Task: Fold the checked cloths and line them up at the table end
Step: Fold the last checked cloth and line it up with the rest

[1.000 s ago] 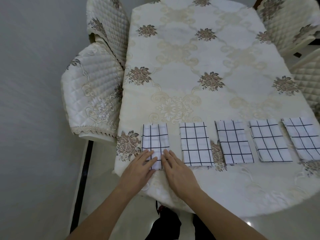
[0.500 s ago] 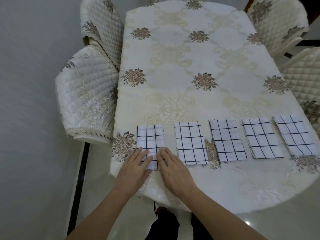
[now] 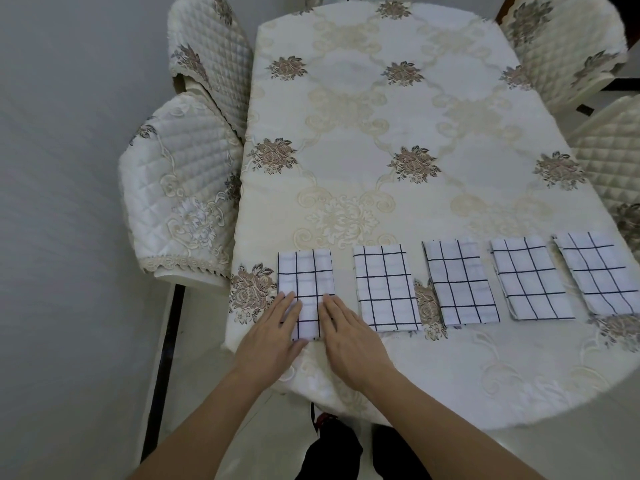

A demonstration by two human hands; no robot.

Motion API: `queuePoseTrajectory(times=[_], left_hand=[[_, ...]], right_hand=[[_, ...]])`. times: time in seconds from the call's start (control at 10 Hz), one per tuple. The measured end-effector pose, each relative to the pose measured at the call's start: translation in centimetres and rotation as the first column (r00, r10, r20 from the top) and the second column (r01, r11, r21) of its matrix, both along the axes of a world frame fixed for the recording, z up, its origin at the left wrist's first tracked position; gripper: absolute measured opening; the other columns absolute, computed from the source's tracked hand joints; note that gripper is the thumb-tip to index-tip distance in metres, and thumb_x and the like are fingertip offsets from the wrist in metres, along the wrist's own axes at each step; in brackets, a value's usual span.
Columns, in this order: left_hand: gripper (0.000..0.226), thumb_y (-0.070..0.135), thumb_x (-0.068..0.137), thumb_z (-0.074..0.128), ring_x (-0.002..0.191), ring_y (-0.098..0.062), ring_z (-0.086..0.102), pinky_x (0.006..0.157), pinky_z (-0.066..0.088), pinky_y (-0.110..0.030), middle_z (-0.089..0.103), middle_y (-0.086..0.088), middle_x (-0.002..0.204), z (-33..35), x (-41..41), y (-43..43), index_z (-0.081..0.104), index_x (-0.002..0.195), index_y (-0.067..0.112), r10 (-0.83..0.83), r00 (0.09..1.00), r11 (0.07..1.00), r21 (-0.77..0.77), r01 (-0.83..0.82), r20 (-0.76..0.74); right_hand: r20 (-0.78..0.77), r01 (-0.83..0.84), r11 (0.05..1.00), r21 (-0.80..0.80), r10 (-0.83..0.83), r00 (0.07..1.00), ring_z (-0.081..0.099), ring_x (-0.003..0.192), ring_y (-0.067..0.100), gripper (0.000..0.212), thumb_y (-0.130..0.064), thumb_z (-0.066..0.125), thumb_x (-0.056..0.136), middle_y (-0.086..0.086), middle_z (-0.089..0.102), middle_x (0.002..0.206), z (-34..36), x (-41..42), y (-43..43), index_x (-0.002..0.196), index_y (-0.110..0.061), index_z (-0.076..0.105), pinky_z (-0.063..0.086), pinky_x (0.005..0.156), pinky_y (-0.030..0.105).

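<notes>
The thin, folded white cloth with black checks (image 3: 306, 275) lies leftmost in the row at the near table end. It is light and limp, and probably slides on the cream embroidered tablecloth (image 3: 381, 133), so I'd shift it by its long edges. My left hand (image 3: 273, 330) and right hand (image 3: 349, 336) press it with flat fingers.

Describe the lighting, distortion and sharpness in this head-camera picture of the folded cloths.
Head view: soft, even light, faint shadows beneath the left hand and right hand; wide-angle distortion bows the table edge and chair; grid lines on the checked cloths look crisp.
</notes>
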State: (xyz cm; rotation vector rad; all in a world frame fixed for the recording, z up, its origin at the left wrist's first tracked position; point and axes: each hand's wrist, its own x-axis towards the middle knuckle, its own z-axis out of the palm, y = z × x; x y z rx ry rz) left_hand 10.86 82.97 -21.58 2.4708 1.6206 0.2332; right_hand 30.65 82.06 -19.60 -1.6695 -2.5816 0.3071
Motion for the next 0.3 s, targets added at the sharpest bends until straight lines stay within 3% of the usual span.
queuePoseTrajectory(times=[0.1, 0.3], left_hand=[[0.073, 0.039, 0.079, 0.081, 0.138, -0.028, 0.046, 0.103, 0.048, -0.041, 0.051, -0.012, 0.147, 0.3, 0.2, 0.0, 0.055, 0.137, 0.003, 0.014, 1.000, 1.000, -0.012, -0.014, -0.011], [0.067, 0.054, 0.091, 0.042, 0.136, -0.026, 0.048, 0.107, 0.045, -0.041, 0.053, -0.009, 0.144, 1.8, 0.8, -0.5, 0.056, 0.137, 0.008, 0.017, 1.000, 1.000, -0.005, -0.017, -0.019]], right_hand=[[0.005, 0.005, 1.000, -0.023, -0.005, 1.000, 0.041, 0.141, 0.030, 0.060, -0.016, 0.025, 0.091, 0.021, 0.044, 0.150, 0.1, -0.2, -0.1, 0.144, 0.003, 0.043, 0.040, 0.111, 0.040], [0.015, -0.024, 1.000, -0.003, 0.024, 1.000, 0.051, 0.134, 0.026, 0.057, -0.026, 0.032, 0.091, 0.014, 0.053, 0.144, 2.2, 1.1, 0.3, 0.140, -0.004, 0.052, 0.043, 0.108, 0.038]])
